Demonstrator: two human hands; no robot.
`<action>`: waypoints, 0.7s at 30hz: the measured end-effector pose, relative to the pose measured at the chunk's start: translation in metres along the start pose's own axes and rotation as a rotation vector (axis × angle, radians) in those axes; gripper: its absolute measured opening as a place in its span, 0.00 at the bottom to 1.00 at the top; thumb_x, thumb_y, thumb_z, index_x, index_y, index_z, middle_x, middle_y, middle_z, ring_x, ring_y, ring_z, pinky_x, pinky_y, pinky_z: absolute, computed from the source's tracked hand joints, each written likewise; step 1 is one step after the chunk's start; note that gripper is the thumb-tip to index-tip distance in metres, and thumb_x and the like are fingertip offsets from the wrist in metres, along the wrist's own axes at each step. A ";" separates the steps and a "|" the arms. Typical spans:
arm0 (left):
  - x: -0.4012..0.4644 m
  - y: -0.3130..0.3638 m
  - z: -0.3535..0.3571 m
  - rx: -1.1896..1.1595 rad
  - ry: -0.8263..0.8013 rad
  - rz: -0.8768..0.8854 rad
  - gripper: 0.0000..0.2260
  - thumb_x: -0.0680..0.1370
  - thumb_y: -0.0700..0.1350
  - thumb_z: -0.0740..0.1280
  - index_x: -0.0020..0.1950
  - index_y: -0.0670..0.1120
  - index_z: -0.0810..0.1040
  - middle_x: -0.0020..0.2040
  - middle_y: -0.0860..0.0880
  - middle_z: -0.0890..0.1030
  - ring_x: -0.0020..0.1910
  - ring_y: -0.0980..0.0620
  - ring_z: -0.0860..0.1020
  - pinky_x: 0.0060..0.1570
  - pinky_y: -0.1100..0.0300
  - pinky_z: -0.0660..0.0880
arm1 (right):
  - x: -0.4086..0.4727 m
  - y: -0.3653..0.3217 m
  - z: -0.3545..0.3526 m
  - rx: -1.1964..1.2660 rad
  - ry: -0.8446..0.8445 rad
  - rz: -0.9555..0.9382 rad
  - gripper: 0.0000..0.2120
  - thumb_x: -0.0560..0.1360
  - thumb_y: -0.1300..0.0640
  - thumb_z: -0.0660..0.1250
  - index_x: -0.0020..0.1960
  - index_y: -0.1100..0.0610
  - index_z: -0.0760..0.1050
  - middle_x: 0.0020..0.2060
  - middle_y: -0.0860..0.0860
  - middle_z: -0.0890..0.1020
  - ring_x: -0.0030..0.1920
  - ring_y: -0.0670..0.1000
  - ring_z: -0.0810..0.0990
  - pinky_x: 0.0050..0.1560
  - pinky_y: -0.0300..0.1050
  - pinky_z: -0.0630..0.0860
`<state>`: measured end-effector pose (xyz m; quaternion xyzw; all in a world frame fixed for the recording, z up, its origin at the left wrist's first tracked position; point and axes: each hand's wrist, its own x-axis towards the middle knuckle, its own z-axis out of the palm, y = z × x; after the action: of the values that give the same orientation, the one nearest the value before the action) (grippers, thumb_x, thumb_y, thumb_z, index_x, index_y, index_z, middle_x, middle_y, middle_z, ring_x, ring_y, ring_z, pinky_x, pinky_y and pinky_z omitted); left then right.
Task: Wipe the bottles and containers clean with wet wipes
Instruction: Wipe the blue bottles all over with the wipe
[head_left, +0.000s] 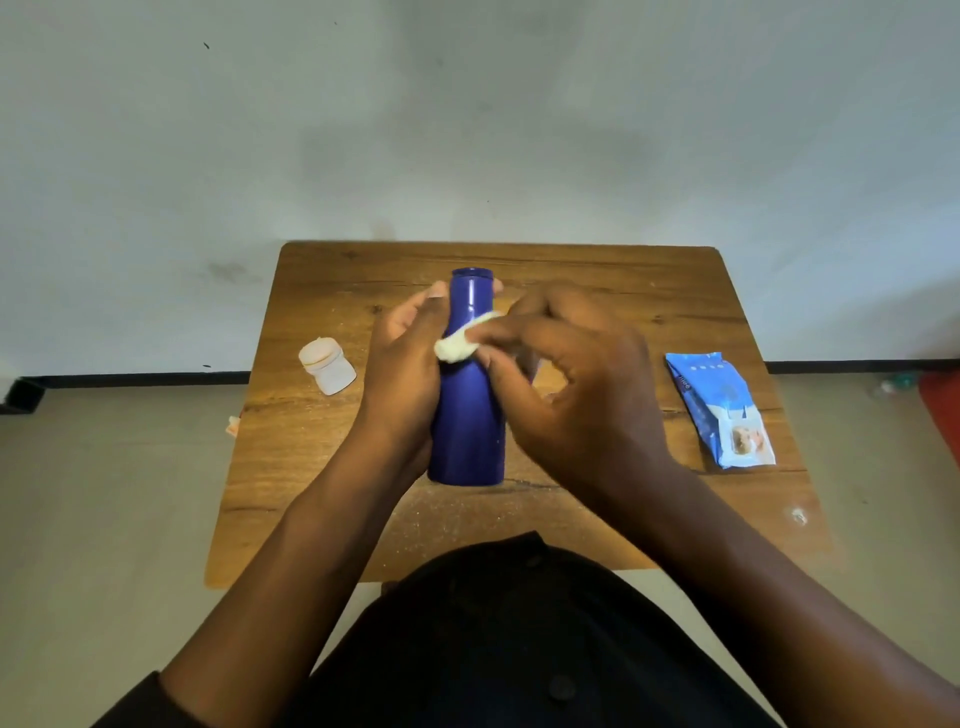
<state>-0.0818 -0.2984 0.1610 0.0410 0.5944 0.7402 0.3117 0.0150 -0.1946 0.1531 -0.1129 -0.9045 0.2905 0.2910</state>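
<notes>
A tall dark blue bottle (470, 415) stands upright near the middle of the wooden table (597, 270). My left hand (402, 374) grips its left side, fingertips showing past the neck. My right hand (561, 379) pinches a bunched white wet wipe (457, 349) and presses it against the bottle's upper body. The bottle's far side is hidden from me.
A small white jar (328, 365) lies tilted on the table's left part. A blue pack of wet wipes (722, 410) lies near the right edge. A small scrap (232, 425) sits on the floor beside the left edge. A wall rises just behind the table.
</notes>
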 end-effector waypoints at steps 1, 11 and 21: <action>0.004 -0.001 -0.002 -0.045 0.027 -0.009 0.16 0.88 0.49 0.57 0.61 0.42 0.82 0.46 0.41 0.86 0.39 0.49 0.83 0.41 0.54 0.81 | -0.008 -0.002 0.004 -0.002 -0.037 -0.012 0.08 0.78 0.57 0.73 0.56 0.55 0.86 0.48 0.49 0.83 0.49 0.47 0.79 0.48 0.42 0.75; 0.018 0.000 -0.013 -0.551 0.017 -0.323 0.11 0.85 0.42 0.61 0.64 0.41 0.77 0.42 0.42 0.81 0.36 0.48 0.81 0.37 0.58 0.82 | -0.024 0.008 0.000 0.185 -0.108 -0.026 0.10 0.79 0.55 0.71 0.58 0.54 0.86 0.47 0.47 0.83 0.46 0.43 0.79 0.44 0.36 0.74; 0.025 0.007 -0.022 -0.850 -0.087 -0.562 0.13 0.79 0.37 0.64 0.64 0.41 0.78 0.47 0.44 0.83 0.38 0.49 0.81 0.41 0.59 0.83 | -0.016 -0.001 -0.013 0.280 -0.054 -0.098 0.09 0.78 0.63 0.73 0.58 0.59 0.86 0.48 0.52 0.85 0.48 0.49 0.82 0.45 0.38 0.76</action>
<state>-0.1142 -0.3050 0.1534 -0.2201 0.2153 0.8016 0.5125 0.0353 -0.1953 0.1547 -0.0189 -0.8671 0.4023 0.2931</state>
